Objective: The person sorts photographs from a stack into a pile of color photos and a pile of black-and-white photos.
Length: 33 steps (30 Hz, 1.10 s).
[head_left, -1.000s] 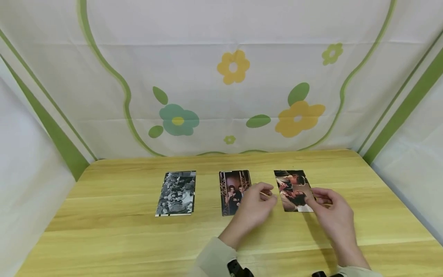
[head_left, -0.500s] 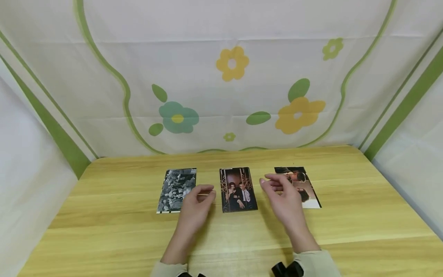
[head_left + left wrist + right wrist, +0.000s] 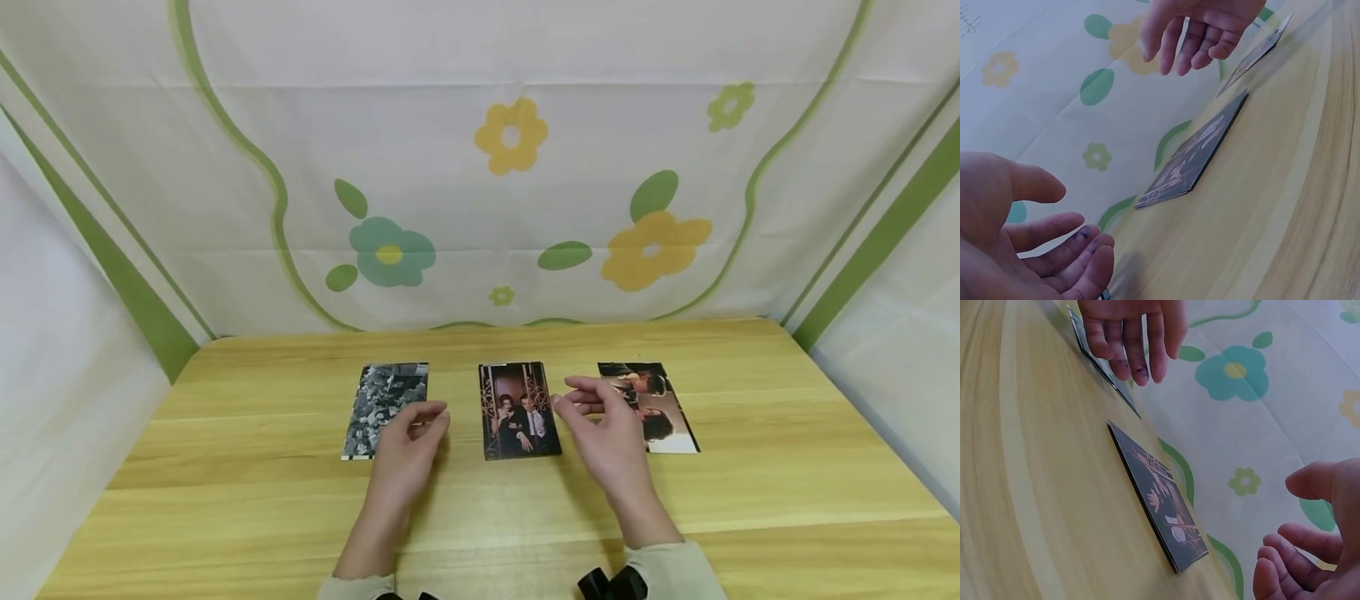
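Three piles of photo cards lie in a row in the head view. At the middle is a dark colour photo [image 3: 519,417] of two seated people; its edge looks layered in the left wrist view. My left hand [image 3: 405,446], holding nothing, is over the near right part of the black-and-white crowd photo [image 3: 375,404]. On the other side my right hand [image 3: 611,437] hovers between the middle photo and the right-hand colour photo [image 3: 671,425], covering part of the latter. Its fingers are loosely bent around nothing, thumb near the middle photo's right edge.
The photos lie on a yellow wood-grain table [image 3: 225,500]. Behind it hangs a white cloth [image 3: 450,192] printed with flowers, and more cloth closes in both sides.
My left hand has gone left from beside the middle photo to the crowd photo. My right hand has left the right photo's right edge and moved left towards the middle one.
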Available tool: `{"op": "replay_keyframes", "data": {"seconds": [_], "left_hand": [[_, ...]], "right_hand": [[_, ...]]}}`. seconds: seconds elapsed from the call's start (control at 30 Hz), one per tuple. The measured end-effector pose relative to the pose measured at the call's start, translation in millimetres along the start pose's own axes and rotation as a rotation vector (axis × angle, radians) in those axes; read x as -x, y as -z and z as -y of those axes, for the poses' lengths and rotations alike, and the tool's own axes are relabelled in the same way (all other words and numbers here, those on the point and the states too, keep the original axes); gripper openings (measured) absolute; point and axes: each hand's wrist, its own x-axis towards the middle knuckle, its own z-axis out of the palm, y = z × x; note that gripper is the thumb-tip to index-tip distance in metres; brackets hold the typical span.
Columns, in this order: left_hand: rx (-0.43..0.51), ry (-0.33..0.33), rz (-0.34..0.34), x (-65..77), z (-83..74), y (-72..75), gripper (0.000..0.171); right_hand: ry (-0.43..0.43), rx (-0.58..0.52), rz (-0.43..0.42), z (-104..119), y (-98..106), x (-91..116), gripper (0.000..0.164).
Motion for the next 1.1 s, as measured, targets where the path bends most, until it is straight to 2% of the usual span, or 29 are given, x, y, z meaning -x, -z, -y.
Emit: {"op": "replay_keyframes", "data": {"seconds": [0.3, 0.47, 0.63, 0.73, 1.1], "left_hand": [[0.032, -0.01, 0.006, 0.5, -1.5, -2.8, 0.03], [0.056, -0.022, 0.024, 2.8, -1.4, -14.0, 0.033], [0.023, -0.053, 0.06, 2.3, 1.7, -26.0, 0.029], [0.011, -0.063, 0.052, 2.7, 4.8, -31.2, 0.026], [-0.025, -0.095, 0.053, 2.4, 9.1, -33.7, 0.027]], "right_hand": [[-0.009, 0.006, 0.021, -1.8, -0.3, -0.9, 0.042], [-0.024, 0.011, 0.033, -3.1, -0.3, 1.6, 0.043], [-0.034, 0.028, 0.057, -2.9, -2.4, 1.2, 0.044], [-0.026, 0.038, 0.059, -5.0, -2.6, 0.8, 0.046], [-0.025, 0.035, 0.068, -9.0, -4.3, -0.4, 0.045]]}}
